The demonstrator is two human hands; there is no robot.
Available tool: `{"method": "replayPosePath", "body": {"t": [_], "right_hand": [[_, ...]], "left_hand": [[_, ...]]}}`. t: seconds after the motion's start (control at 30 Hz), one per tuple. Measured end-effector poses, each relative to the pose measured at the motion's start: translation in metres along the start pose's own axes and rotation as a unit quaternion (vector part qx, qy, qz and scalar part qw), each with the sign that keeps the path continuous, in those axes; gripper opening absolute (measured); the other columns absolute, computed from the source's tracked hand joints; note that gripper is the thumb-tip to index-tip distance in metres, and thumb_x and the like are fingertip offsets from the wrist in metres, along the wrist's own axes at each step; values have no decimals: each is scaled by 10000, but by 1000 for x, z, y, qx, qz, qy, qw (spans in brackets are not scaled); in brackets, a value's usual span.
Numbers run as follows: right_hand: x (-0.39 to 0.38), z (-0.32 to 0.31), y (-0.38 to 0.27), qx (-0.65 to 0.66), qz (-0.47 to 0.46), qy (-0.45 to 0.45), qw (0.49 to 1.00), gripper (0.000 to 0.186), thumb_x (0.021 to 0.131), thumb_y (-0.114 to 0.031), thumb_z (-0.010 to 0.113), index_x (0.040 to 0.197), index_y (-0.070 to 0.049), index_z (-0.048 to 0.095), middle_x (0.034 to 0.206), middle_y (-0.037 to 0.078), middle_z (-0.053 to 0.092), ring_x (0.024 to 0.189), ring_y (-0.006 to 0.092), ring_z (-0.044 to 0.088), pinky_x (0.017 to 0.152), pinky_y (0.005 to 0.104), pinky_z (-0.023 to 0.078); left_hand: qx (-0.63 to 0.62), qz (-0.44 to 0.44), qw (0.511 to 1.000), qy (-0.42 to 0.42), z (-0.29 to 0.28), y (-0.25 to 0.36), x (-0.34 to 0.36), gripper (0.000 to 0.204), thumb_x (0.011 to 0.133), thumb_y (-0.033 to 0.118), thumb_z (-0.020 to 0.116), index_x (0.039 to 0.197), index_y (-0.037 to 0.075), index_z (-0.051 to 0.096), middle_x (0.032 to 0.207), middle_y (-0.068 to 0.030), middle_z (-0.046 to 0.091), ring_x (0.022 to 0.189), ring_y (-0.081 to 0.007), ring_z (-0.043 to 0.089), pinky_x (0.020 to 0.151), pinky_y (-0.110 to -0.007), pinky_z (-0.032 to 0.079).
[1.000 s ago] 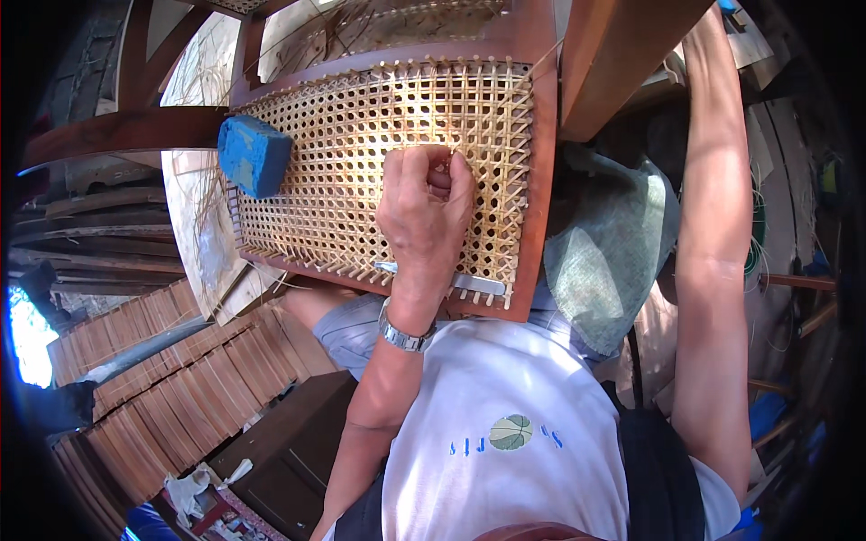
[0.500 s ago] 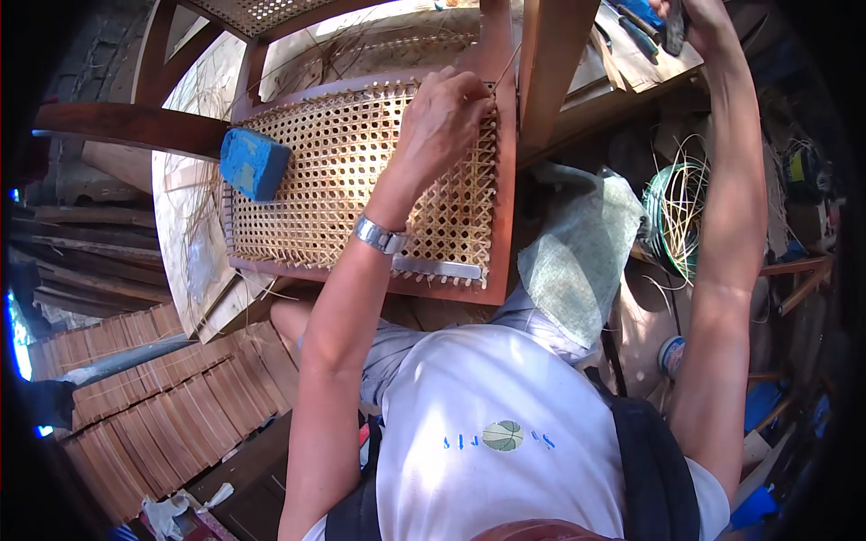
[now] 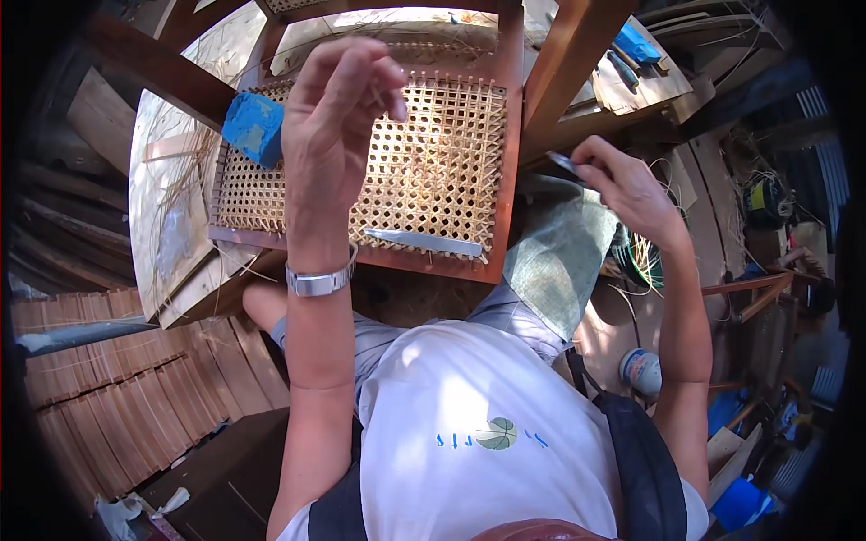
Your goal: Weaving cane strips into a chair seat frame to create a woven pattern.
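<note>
Left hand [image 3: 336, 131]: fingers half curled, raised above the woven cane seat [image 3: 437, 158]; whether a strand is pinched there cannot be told. Right hand [image 3: 631, 191]: closed around a slim metal tool [image 3: 561, 161], right of the seat, tip pointing left and far. The seat lies before the person, long axis left to right (left hand and forearm obscure part). A blue block [image 3: 253, 128] sits at its left end; a flat metal blade [image 3: 428, 242] lies along the near edge. A wooden post [image 3: 577, 63] rises at the far right corner.
</note>
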State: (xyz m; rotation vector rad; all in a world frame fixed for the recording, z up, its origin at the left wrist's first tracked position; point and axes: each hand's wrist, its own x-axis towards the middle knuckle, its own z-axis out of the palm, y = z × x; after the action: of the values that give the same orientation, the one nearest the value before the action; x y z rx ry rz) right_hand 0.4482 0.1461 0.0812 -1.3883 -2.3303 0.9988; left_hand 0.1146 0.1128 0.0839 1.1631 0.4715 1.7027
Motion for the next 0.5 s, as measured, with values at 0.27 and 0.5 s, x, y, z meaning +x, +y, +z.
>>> {"method": "replayPosePath", "body": {"t": [0.27, 0.5], "right_hand": [[62, 35, -42, -278, -110, 168, 939, 91, 928, -78, 598, 945, -22, 528, 902, 186, 634, 820, 411, 646, 709, 495, 516], [104, 43, -58, -416, -159, 117, 888, 96, 820, -54, 618, 893, 8, 627, 799, 245, 660, 771, 411, 680, 708, 498, 549]], "left_hand": [[111, -68, 979, 158, -49, 48, -39, 249, 996, 268, 643, 1108, 59, 719, 790, -5, 656, 515, -32, 478, 454, -156, 392], [313, -311, 897, 8, -44, -39, -13, 207, 908, 188, 725, 974, -6, 749, 810, -47, 685, 694, -87, 587, 622, -247, 478]]}}
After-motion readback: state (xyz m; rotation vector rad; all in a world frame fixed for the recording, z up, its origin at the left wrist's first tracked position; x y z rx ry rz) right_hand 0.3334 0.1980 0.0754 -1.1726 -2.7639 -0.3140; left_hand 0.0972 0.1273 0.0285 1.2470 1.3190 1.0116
